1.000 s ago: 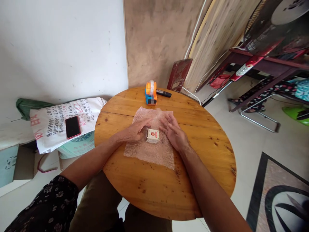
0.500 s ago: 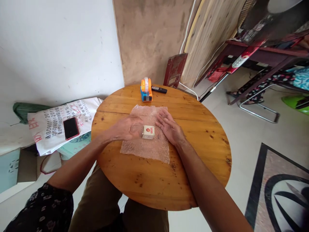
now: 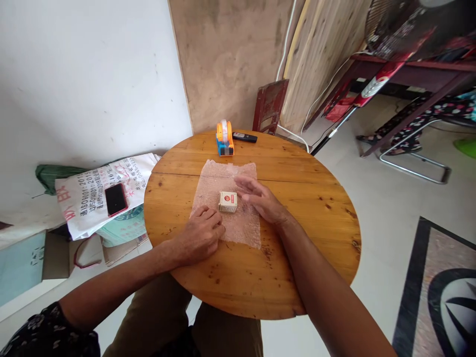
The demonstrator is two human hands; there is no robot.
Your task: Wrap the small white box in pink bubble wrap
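A small white box with red print [image 3: 228, 202] sits on a sheet of bubble wrap [image 3: 241, 230] spread over the round wooden table. My left hand [image 3: 203, 232] is at the sheet's near left corner, fingers curled and closed on the wrap's edge; the corner itself is hidden beneath it. Just right of the box, my right hand [image 3: 263, 201] is open over the wrap, its fingers apart and pointing left, holding nothing.
Toward the table's far edge stand an orange and blue tape dispenser [image 3: 225, 139] and a black remote-like object [image 3: 244, 137]. Left of the table, a phone [image 3: 116, 200] lies on a white printed sack [image 3: 82, 218]. A red-brown chair [image 3: 270, 105] is behind the table.
My left hand has moved from beside the box down to the wrap's near left corner, and its fingers have curled. My right hand has shifted slightly, its fingers now angled more to the left.
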